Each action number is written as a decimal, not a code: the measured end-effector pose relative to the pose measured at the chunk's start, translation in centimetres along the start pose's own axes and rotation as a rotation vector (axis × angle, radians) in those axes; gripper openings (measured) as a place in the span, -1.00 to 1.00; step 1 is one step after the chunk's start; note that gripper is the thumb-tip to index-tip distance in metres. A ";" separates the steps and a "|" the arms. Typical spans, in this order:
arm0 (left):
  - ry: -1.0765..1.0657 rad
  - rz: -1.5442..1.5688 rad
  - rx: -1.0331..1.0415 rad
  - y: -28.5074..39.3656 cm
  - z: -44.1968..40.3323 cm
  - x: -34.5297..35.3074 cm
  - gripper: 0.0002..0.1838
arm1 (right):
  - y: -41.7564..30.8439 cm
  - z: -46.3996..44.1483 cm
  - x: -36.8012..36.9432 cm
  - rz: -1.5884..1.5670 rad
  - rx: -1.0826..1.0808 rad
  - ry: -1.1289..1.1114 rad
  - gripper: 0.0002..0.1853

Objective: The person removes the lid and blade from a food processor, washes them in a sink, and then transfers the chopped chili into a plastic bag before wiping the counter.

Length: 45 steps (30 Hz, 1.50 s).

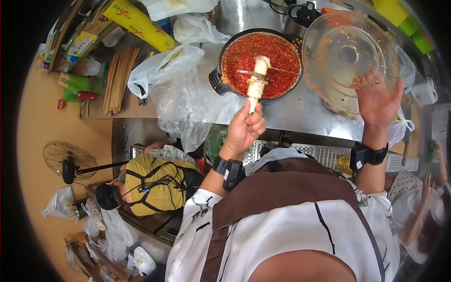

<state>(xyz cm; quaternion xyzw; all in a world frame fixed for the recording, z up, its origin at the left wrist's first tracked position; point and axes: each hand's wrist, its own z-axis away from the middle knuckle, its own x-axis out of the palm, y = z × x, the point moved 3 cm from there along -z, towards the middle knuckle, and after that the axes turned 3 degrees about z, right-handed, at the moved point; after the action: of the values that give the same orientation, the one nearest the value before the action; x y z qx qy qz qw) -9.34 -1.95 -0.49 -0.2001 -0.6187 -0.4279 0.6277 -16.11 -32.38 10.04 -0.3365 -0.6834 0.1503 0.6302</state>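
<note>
My left hand (246, 126) is closed around the lower end of a food processor blade (257, 84), a pale shaft with metal blades sticking out sideways. It is raised over a dark-rimmed bowl (217, 82) full of chopped red chili (237, 54). My right hand (377, 101) holds a round clear lid (324, 70) at its near edge. Its fingers show through the plastic and the thumb points away to the side. Red bits cling to the lid, which is tilted beside the bowl.
A metal worktop (314, 115) carries crumpled plastic bags (176, 98), wooden skewers (120, 80) and a yellow box (138, 26). A dark-topped appliance (303, 16) stands behind the bowl. On the left, a person in yellow (157, 185) sits near a fan (69, 164). Another person (418, 211) is at right.
</note>
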 end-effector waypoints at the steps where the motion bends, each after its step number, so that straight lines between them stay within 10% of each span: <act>1: -0.023 0.047 -0.004 -0.4 0.1 -0.4 -0.63 | 0.0 0.1 0.2 0.028 -0.005 0.031 -0.29; 45: -0.230 -0.095 0.029 3.5 0.7 -1.2 -0.60 | 2.4 -0.2 2.9 -0.214 -0.043 0.021 -0.28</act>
<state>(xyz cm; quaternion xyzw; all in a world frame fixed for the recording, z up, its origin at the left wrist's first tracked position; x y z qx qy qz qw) -6.84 0.84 -0.59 -0.2095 -0.7016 -0.4223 0.5344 -15.24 -28.81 10.78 -0.2767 -0.7119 0.0639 0.6423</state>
